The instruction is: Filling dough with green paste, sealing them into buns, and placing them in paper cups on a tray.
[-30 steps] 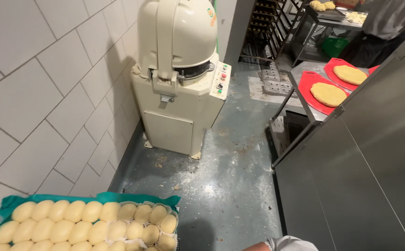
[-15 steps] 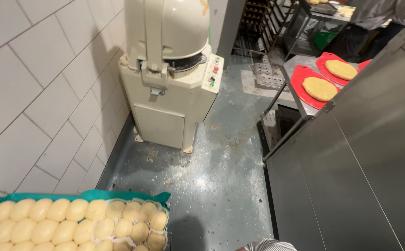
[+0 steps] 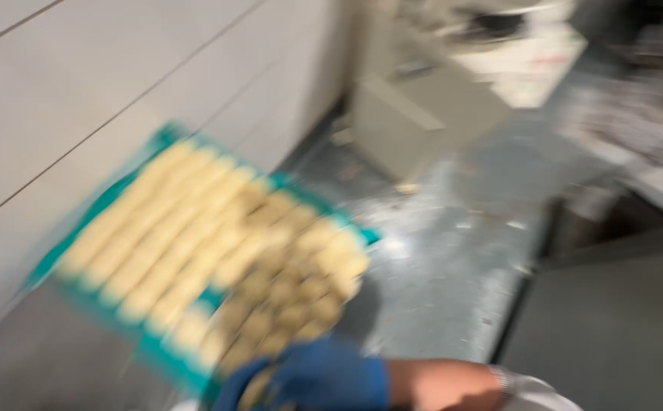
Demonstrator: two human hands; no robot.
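The picture is strongly motion-blurred. A teal tray (image 3: 69, 255) carries several rows of pale dough balls (image 3: 217, 243) and fills the lower left, tilted, with its far corner pointing right. My right hand (image 3: 309, 377), in a blue glove, sits at the tray's near edge at the bottom and seems to grip it. The bare forearm runs off to the lower right. My left hand is out of sight.
A white tiled wall (image 3: 118, 76) runs along the left. A cream dough machine (image 3: 438, 99) stands at the top centre on the grey, flour-speckled floor (image 3: 438, 259). A dark steel cabinet front (image 3: 613, 335) fills the lower right.
The view has swung down and left. The tray now sits higher and larger in the picture, and my gloved right hand has come into sight at its near edge.
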